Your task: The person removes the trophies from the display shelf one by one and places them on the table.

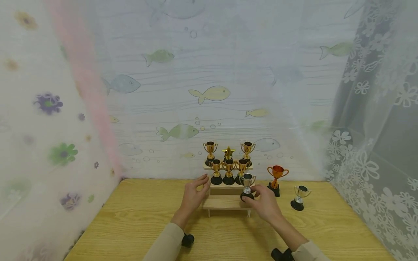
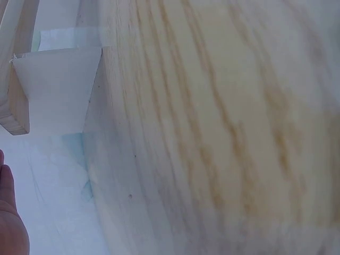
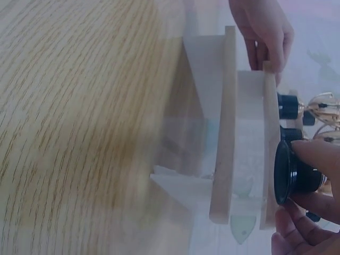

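My right hand (image 1: 266, 203) pinches a silver trophy cup (image 1: 248, 179) by its black base, thumb and fingers on either side. The cup is upright at the right end of a small wooden step stand (image 1: 225, 203), in front of the middle step. In the right wrist view its round black base (image 3: 285, 172) shows between the fingers. My left hand (image 1: 193, 195) is at the stand's left side, fingertips right at the end of the middle step. Several gold trophy cups (image 1: 229, 166) stand on the middle and top steps, with a gold star trophy (image 1: 228, 151) between two at the top.
Right of the stand, on the wooden table (image 1: 137, 217), stand an orange-red trophy cup (image 1: 277, 174) and another silver trophy cup (image 1: 300, 195). A fish-patterned curtain (image 1: 209, 72) hangs behind. The lower step (image 1: 225, 202) juts out in front. Black wrist gear (image 1: 187, 240) is under the left sleeve.
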`<act>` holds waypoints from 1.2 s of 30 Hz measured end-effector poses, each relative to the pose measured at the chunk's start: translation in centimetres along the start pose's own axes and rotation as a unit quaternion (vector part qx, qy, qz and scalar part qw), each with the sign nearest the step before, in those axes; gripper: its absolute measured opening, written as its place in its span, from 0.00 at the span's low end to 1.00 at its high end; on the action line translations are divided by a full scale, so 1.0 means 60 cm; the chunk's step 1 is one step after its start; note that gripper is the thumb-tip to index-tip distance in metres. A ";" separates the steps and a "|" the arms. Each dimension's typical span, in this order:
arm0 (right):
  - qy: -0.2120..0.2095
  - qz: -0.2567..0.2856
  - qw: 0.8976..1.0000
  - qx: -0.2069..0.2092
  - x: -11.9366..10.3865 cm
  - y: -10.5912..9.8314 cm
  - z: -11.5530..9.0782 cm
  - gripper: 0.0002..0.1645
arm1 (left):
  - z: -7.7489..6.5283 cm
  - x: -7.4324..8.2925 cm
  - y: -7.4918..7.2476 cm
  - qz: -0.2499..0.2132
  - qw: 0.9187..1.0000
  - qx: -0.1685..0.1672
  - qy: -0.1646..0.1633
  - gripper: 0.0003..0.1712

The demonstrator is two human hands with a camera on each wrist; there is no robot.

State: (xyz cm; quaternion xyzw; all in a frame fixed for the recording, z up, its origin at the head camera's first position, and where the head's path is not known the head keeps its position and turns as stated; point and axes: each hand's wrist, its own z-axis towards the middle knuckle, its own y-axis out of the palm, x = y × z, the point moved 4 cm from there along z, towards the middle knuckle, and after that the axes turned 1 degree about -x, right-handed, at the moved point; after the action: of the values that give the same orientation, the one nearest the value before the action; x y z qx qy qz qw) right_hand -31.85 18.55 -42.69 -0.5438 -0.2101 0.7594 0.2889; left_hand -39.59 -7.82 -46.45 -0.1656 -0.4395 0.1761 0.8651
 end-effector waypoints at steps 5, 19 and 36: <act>0.008 -0.010 1.000 -0.005 0.005 -0.005 0.002 0.16 | 0.000 -0.003 0.000 -0.003 1.000 0.000 0.000 0.18; 0.011 -0.018 1.000 0.001 0.017 -0.020 0.004 0.16 | -0.001 0.000 0.000 -0.007 1.000 0.002 0.000 0.18; 0.005 -0.034 0.999 0.014 0.042 -0.036 0.007 0.17 | -0.001 -0.002 0.000 -0.007 1.000 -0.001 0.000 0.18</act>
State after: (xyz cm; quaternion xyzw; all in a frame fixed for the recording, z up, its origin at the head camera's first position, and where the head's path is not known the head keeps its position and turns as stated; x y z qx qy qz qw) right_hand -32.40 21.86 -42.97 -0.5360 -0.2167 0.7492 0.3234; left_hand -39.59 -7.89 -46.59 -0.1632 -0.4408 0.1694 0.8662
